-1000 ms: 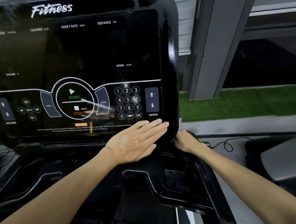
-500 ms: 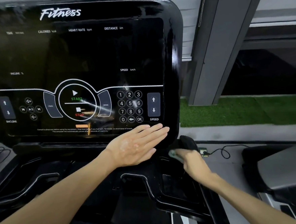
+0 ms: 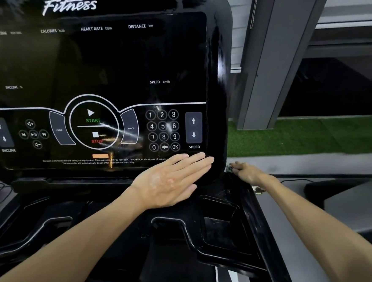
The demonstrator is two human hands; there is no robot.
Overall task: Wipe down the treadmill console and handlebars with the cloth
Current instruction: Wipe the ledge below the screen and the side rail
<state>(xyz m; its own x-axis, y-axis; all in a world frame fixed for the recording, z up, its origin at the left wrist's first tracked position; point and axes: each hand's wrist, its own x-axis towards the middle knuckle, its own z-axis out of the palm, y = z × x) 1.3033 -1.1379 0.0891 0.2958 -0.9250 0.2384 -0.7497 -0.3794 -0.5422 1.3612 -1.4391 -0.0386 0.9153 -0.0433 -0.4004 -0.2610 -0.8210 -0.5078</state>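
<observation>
At the far left of the black console (image 3: 100,58), the incline buttons (image 3: 1,132) sit below the dark screen. Next to the right come the round start and stop ring (image 3: 93,125), the number keys (image 3: 163,131) and the speed arrows (image 3: 193,127). The glossy face carries bright streaks of reflection.

My left hand (image 3: 170,181) lies flat against the console's lower right corner, just under the speed arrows. It is wide, with the fingers straight and close together and the thumb tucked along the lower edge, and it holds nothing. Below it and a little to the right, a recessed tray (image 3: 225,228) is sunk into the black deck.

Just past the console's right edge, my right hand (image 3: 246,173) reaches to the top of the handlebar (image 3: 261,228). Its fingers are curled narrow and bunched on the cloth (image 3: 228,167). Only a small pale scrap of the cloth shows at my fingertips, touching the console's outer corner. The rest is hidden under my hand.

A thin dark cable (image 3: 298,180) trails off beside my right wrist. Farther right stand a grey pillar (image 3: 269,58) and a strip of green grass (image 3: 301,137).
</observation>
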